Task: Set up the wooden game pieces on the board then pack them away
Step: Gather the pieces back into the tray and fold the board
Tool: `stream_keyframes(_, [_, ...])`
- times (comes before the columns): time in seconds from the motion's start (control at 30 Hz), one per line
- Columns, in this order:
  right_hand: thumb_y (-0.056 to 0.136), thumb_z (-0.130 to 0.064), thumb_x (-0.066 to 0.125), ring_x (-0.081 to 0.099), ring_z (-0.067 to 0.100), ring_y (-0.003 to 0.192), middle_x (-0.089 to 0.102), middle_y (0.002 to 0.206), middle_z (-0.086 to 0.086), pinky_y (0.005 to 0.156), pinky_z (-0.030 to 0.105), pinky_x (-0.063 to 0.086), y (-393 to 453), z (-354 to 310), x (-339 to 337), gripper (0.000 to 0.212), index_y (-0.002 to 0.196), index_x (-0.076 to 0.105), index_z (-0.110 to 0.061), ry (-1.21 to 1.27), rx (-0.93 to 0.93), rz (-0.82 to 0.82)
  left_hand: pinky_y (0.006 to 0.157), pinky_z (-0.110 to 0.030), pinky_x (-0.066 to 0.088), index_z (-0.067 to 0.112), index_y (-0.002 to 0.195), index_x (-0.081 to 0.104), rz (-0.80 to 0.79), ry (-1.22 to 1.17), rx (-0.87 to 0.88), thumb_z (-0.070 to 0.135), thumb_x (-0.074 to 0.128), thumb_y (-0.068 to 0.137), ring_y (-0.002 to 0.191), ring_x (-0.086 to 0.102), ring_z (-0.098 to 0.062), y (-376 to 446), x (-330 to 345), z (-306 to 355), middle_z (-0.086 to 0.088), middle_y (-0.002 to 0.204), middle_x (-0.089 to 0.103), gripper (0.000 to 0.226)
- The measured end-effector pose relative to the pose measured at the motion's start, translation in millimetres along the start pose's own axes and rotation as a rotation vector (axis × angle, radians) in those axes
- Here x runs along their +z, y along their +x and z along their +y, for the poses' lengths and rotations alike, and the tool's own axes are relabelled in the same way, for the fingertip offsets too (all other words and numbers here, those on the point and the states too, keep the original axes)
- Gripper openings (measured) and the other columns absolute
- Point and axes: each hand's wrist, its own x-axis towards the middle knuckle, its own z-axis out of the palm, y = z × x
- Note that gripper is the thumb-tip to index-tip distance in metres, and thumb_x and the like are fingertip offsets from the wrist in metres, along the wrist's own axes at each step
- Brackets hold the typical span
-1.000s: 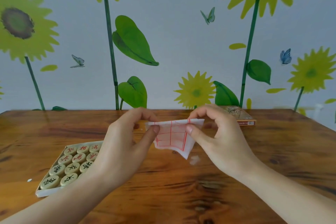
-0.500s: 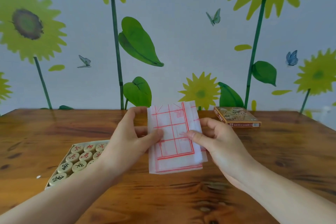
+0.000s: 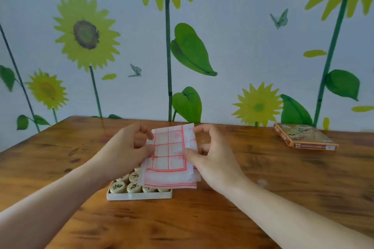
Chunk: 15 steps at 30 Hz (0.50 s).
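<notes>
From the head camera, the left hand (image 3: 123, 151) and the right hand (image 3: 214, 159) hold a folded white paper game board printed with a red grid (image 3: 171, 157) above the brown wooden table (image 3: 263, 208), the left thumb and fingers pinching its left edge and the right thumb and curled fingers pinching its right edge. The folded sheet hangs over the far part of a shallow white cardboard tray (image 3: 139, 195) that sits on the table just below the hands, and round pale wooden game pieces with black and red characters (image 3: 126, 185) lie packed in rows inside it, some hidden behind the paper. Well apart, at the far right of the table near the sunflower-patterned wall (image 3: 232, 36), lies a flat orange printed box lid (image 3: 303, 136)
</notes>
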Motion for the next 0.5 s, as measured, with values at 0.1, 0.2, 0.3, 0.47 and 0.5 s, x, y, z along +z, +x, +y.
stream_keyframes(0.1, [0.094,-0.016,0.071,0.075,0.007,0.071,0.075,0.082,-0.001,0.061,0.020,0.059,9,11,29,0.039,0.124,0.049,-0.029,-0.077,-0.024,-0.037,0.054,-0.015,0.044,0.033,0.099,0.058,0.091,0.241,0.054,0.022,0.062,0.097,0.068,0.066,-0.004,-4,-13,-19,0.008,0.071,0.070,0.012])
stream_keyframes(0.2, [0.093,-0.019,0.073,0.073,0.004,0.070,0.074,0.076,-0.002,0.062,0.016,0.057,18,15,48,0.039,0.121,0.050,-0.033,-0.196,-0.058,-0.038,0.047,-0.011,0.041,0.030,0.101,0.059,0.108,0.416,0.088,0.022,0.058,0.099,0.061,0.063,-0.001,-9,-15,-31,0.012,0.070,0.067,0.009])
stream_keyframes(0.3, [0.089,-0.013,0.075,0.063,-0.002,0.058,0.064,0.063,-0.005,0.055,0.011,0.048,18,17,58,0.034,0.110,0.056,-0.032,-0.289,-0.080,-0.034,0.049,-0.015,0.042,0.032,0.101,0.058,0.095,0.497,0.089,0.025,0.054,0.099,0.064,0.061,-0.003,-11,-16,-50,0.014,0.073,0.064,0.009])
stream_keyframes(0.47, [0.088,-0.027,0.076,0.056,0.001,0.079,0.060,0.087,-0.014,0.062,0.007,0.041,17,21,60,0.022,0.102,0.063,-0.036,-0.471,-0.126,-0.036,0.050,-0.020,0.042,0.034,0.113,0.051,0.049,0.545,0.050,0.037,0.049,0.100,0.062,0.061,-0.007,-11,-15,-66,0.007,0.070,0.065,0.013])
stream_keyframes(0.5, [0.089,-0.029,0.074,0.055,0.000,0.088,0.060,0.096,-0.015,0.062,0.007,0.039,17,21,59,0.021,0.106,0.063,-0.036,-0.495,-0.120,-0.045,0.047,-0.017,0.041,0.035,0.115,0.050,0.042,0.541,0.047,0.037,0.049,0.101,0.059,0.062,-0.007,-11,-14,-65,0.007,0.069,0.066,0.014])
